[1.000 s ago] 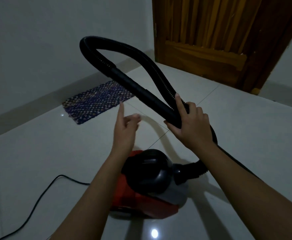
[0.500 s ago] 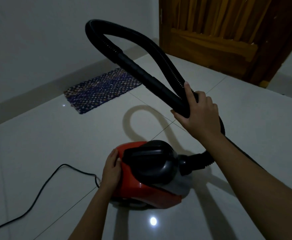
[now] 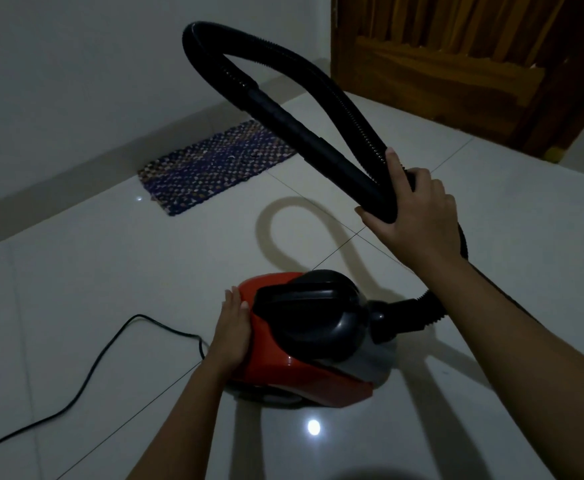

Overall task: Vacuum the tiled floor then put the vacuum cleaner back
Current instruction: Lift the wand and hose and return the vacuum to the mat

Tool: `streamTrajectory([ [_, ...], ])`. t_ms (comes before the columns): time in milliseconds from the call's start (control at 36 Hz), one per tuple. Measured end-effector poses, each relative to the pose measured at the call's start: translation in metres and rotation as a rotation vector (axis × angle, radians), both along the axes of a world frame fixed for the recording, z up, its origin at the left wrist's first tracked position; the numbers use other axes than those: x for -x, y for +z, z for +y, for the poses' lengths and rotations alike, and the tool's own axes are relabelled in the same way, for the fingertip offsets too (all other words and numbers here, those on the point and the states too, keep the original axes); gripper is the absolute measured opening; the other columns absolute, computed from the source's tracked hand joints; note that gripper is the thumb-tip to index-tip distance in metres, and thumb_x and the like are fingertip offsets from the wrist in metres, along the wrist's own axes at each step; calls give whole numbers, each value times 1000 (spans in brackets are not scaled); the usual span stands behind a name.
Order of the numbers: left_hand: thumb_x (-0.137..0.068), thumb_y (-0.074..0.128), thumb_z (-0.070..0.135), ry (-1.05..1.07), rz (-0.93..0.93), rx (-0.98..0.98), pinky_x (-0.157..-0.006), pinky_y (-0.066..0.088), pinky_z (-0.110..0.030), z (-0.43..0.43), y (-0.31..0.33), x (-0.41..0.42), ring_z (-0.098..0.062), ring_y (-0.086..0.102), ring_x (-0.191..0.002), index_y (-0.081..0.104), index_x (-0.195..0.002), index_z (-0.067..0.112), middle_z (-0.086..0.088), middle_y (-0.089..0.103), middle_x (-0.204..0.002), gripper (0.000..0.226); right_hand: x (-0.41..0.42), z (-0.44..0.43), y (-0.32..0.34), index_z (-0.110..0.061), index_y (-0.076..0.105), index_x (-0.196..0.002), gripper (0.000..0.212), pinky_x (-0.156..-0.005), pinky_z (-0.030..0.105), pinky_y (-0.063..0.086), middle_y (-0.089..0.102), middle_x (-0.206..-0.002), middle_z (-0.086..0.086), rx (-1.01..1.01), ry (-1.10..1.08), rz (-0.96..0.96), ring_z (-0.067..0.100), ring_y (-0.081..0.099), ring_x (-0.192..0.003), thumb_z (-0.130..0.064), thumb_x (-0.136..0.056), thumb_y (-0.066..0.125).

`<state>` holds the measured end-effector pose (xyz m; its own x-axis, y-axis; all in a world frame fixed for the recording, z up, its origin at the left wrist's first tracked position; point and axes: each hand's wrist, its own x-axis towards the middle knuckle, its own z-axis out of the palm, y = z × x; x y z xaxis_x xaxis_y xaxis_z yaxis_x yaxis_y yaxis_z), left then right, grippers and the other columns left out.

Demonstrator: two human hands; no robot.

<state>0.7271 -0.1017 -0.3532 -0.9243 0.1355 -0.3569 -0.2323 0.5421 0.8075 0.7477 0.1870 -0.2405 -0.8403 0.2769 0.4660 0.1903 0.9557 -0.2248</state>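
Head camera, looking down at the floor, and the room's pretty dim. The vacuum cleaner (image 3: 311, 341) sits on the white tiled floor (image 3: 110, 289) in the lower middle of the frame. It has a red body, a black top with a handle and a grey front end.

The left hand (image 3: 231, 337) is flat against the left end of the red body. Its fingers are straight and pressed together, with the palm touching the plastic, so it's resting there rather than gripping.

The right hand (image 3: 411, 209) is up at the right of centre with its fingers curled round the hose (image 3: 318, 81). It's actually clamping two bits together, the ribbed part and the end of the smooth black tube (image 3: 301, 129), so the hose makes a big loop reaching toward the top middle of the frame. From under that hand the ribbed part drops down and plugs into the front of the vacuum at the right.

A black power cord (image 3: 138, 315) snakes from the lower left edge up to the back of the vacuum, right by the left hand. The loop throws a shadow (image 3: 273, 233) on the tiles just above the vacuum. A woven, bluish mat (image 3: 214, 164) lies against the wall (image 3: 76, 64) at upper left. A wooden door (image 3: 456, 71) is at upper right. A little light spot (image 3: 313, 427) reflects off the tile below the vacuum.
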Motion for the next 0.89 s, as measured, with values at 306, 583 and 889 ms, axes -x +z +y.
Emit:
streamTrajectory([
  [306, -102, 33, 35, 72, -158, -241, -120, 15, -42, -15, 7, -4, -22, 13, -147, 11, -152, 27, 1, 6, -161, 55, 1, 2, 1, -20, 20, -153, 86, -77, 47, 46, 52, -118, 23, -11, -3, -3, 38, 53, -96, -58, -84, 56],
  [583, -102, 35, 28, 70, -111, -226, -114, 24, -36, -10, 10, -2, -23, 27, -142, 19, -151, 26, -2, 22, -158, 51, 3, 2, 2, -20, 22, -152, 87, -76, 46, 45, 53, -116, 24, -14, -18, 17, 39, 54, -94, -58, -83, 57],
  [889, -103, 25, 38, 66, -124, -250, -115, 25, -42, -7, 9, -14, -24, 23, -144, 8, -151, 31, -2, 15, -160, 52, 5, -17, 3, -17, 35, -147, 84, -67, 43, 46, 58, -104, 22, -46, -27, 83, 36, 57, -80, -64, -78, 43],
])
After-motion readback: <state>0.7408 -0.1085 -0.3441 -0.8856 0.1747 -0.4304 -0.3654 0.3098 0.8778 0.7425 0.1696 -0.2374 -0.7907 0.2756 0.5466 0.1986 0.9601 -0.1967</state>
